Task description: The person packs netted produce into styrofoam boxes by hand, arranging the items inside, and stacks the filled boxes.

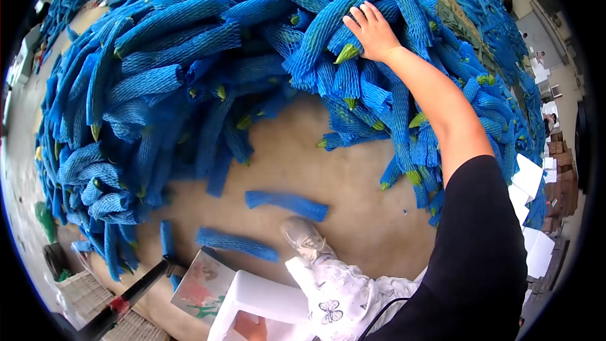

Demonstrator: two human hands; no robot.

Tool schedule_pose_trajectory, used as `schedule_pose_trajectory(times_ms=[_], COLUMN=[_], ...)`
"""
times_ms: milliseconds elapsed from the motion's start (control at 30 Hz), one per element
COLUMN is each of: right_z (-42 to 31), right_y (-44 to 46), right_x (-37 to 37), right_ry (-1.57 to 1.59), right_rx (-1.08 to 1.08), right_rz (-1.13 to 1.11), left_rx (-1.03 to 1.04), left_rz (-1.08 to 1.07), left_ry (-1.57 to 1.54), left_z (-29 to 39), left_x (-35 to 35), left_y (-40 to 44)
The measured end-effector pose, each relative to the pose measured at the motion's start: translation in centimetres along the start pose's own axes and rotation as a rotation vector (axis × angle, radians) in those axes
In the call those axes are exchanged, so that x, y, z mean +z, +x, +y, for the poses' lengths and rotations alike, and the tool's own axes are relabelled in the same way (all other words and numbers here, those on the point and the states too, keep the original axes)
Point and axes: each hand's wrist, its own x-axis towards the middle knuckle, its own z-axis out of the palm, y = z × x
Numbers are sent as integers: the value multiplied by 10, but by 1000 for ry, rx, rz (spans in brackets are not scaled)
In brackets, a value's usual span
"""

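My right hand [374, 33] reaches up onto a large heap of long green vegetables in blue net sleeves. Its fingers are stretched and spread, lying over a net-sleeved vegetable [348, 43] whose green tip pokes out just below the fingers. Beside it, to the left, lies another long net-sleeved vegetable [325, 30]. Around the hand, more sleeved vegetables [363, 91] are stacked with green ends showing. I cannot make out my left hand in this view.
The heap [170, 31] curves round the back and both sides. Two blue net sleeves [287, 204] lie on the floor [353, 196] near my shoe [306, 238]. A white plastic stool [252, 297] and a dark pole [136, 290] stand at lower left. White boxes [536, 249] are at right.
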Motion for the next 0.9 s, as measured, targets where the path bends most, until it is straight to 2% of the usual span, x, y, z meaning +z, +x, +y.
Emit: schedule_pose_trajectory(times_ms=[67, 133, 200, 267, 300, 367, 400, 433, 500, 533, 600, 633, 667, 700, 733, 800, 867, 900], right_z=[11, 36, 46, 29, 17, -12, -32, -51, -92, -101, -109, -109, -110, -111, -124, -160, -191, -206], right_y=[0, -4, 6, 8, 0, -36, -59, -84, -122, -134, -142, -148, -141, -135, -133, -135, -139, -144], right_x=[11, 27, 14, 6, 6, -11, -16, -27, -67, -101, -127, -150, -157, -165, -164, -164, -210, -242], right_ry=[24, -59, -60, 4, 92, 196, 235, 370, 612, 795, 1356, 1774, 1932, 2057, 2160, 2332, 2369, 2372], right_rx=[-15, -167, -170, -175, -185, -167, -210, -236, -132, -87, -166, -6, -25, -13, -43, -155, -288, -350], right_rz=[-23, 24, -79, -24, 140, 169, 274, 350, 420, 333, 322, -185, -399, -627, -745, -775, -777, -792], left_rx=[-3, -3, 1, 10, 13, -17, -41, -57, -28, -48, -41, -36, -24, -6, 97, 139, 37, 61], left_rz=[7, 7, 26, 46, 49, 31, 21, 25, -1, -52, -72, -127, -80, -118, -69, 93, 234, 223], left_ry=[-10, -15, -13, -10, -7, -72, -135, -132, -106, -81, -76, -133, -175, -370, -392, -156, -317, -324], left_z=[2, 3, -1, -8, -3, 11, 16, 16, 16, 11, 22, 18, 0, 1, 5, 19, 27, 25], left_x=[0, -1, 2, 5, 4, -6, -13, -11, -15, -10, -22, -18, 13, 7, 2, -23, -40, -39], left_y=[2, 2, 3, 2, 1, 3, 3, 4, 0, -3, -20, -28, -37, -43, -56, -84, -108, -114])
